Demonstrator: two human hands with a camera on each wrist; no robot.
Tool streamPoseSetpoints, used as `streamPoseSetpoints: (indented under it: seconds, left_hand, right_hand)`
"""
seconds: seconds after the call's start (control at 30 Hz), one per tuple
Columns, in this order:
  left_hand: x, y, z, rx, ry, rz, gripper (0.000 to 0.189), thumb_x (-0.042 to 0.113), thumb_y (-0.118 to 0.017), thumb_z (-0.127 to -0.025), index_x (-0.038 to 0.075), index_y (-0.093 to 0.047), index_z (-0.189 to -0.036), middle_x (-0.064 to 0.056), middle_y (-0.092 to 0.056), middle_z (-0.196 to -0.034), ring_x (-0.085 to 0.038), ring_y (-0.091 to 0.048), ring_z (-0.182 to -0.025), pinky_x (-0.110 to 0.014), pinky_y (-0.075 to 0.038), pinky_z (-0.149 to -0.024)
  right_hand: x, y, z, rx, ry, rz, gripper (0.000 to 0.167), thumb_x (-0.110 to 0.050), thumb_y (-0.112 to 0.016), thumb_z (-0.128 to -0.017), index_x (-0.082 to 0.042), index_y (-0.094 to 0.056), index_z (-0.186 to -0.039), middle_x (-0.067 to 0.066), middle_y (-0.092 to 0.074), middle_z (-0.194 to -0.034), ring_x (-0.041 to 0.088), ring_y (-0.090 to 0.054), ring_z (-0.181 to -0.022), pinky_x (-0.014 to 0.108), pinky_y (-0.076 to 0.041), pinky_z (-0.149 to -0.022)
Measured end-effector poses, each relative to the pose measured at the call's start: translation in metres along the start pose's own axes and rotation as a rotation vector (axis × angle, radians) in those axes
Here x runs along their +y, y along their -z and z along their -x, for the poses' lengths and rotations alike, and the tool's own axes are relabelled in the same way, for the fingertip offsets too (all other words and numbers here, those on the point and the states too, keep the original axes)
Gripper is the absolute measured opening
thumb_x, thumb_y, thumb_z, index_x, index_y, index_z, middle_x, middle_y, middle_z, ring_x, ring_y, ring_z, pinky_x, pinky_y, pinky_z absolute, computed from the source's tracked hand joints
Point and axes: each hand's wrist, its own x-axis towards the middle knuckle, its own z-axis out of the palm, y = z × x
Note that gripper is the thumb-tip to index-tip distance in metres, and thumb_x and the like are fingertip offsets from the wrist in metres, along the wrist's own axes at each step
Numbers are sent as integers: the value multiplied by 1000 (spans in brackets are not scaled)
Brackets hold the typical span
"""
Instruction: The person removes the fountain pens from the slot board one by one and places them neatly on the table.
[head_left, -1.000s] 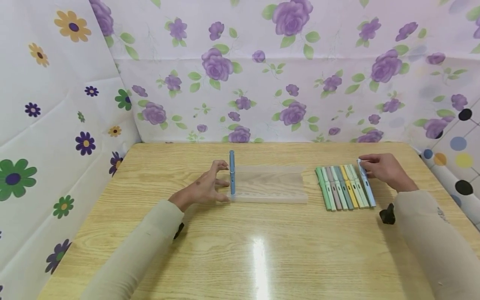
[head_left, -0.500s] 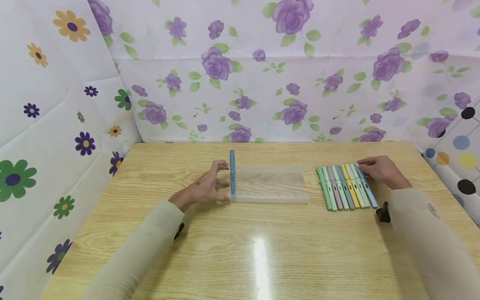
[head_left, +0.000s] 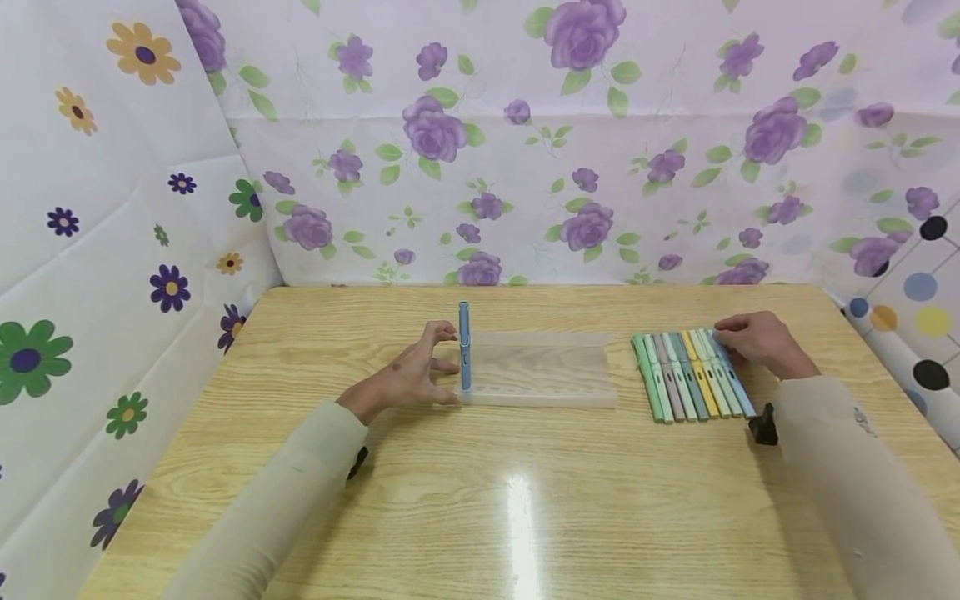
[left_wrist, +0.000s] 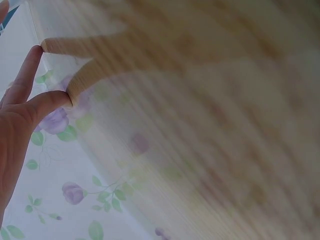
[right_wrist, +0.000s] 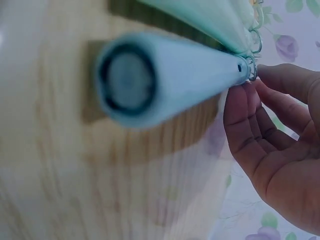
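Note:
A clear pen rack (head_left: 540, 398) stands mid-table, with a blue pen (head_left: 464, 346) in it at the left end. My left hand (head_left: 408, 371) is spread at that end, fingers and thumb touching it beside the pen. In the left wrist view, two fingertips of this hand (left_wrist: 30, 95) meet the tabletop. On the right, my right hand (head_left: 761, 342) pinches the far end of a light blue pen (head_left: 738, 387), the last in a row of pens. The right wrist view shows the light blue pen's (right_wrist: 185, 77) round near end, with fingertips at its clip.
Several green, grey, yellow and pale pens (head_left: 678, 383) lie side by side between the rack and my right hand. Flower-printed cloth (head_left: 525, 167) hangs behind the wooden table (head_left: 450, 508) and along its sides.
My right hand has moved slightly left, bringing the light blue pen from a small gap in against the row. The left hand and the rack have stayed put.

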Motion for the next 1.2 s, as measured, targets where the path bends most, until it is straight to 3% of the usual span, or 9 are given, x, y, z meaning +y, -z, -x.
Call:
streamPoseSetpoints:
  seconds: [0.17,0.3,0.4,0.53,1.0,1.2]
  left_hand:
    - [1,0,0,1,0,9,92,-2,-83,-79,16,-18,-141,-18,-20,-158,-37,-57,-125,-47,-54,-91]
    - [2,1,0,-4,3,13,92,-1,-83,-80,15,-18,-142,-18,-20,-159,-38,-56,-125,-47,-54,-91]
    - [3,1,0,-1,4,-5,93,1,-83,-80,14,-17,-143,-19,-20,-158,-37,-57,-125,-48,-53,-92]
    - [2,1,1,4,2,-17,92,1,-84,-80,13,-17,-142,-19,-21,-158,-37,-57,-124,-49,-53,-92]
    - [1,-1,0,11,-3,-27,93,-1,-84,-79,11,-17,-142,-20,-22,-157,-36,-59,-122,-52,-50,-96]
    - [2,-1,0,1,-4,-25,93,-1,-83,-80,9,-16,-142,-20,-22,-157,-37,-58,-123,-52,-51,-95]
  right_hand:
    - [-1,7,4,-17,-2,-35,50,-22,-51,-104,16,-47,-136,34,-59,-118,26,-67,-86,37,-57,-72]
    - [-6,19,10,-55,13,-82,55,-26,-46,-107,16,-40,-142,39,-50,-130,41,-63,-105,41,-59,-80]
    - [-17,26,13,-67,44,-103,59,-31,-45,-108,14,-37,-145,39,-44,-136,48,-53,-118,42,-57,-85]
    - [-41,27,17,-80,94,-127,63,-37,-46,-107,10,-37,-147,38,-44,-139,48,-52,-121,44,-55,-90]
    - [-118,-13,24,-151,240,-202,52,-30,-54,-105,5,-47,-143,30,-55,-133,43,-60,-115,47,-54,-92]
    - [-143,-28,27,-152,307,-248,45,-25,-55,-105,6,-52,-139,28,-60,-128,41,-63,-111,42,-56,-90]
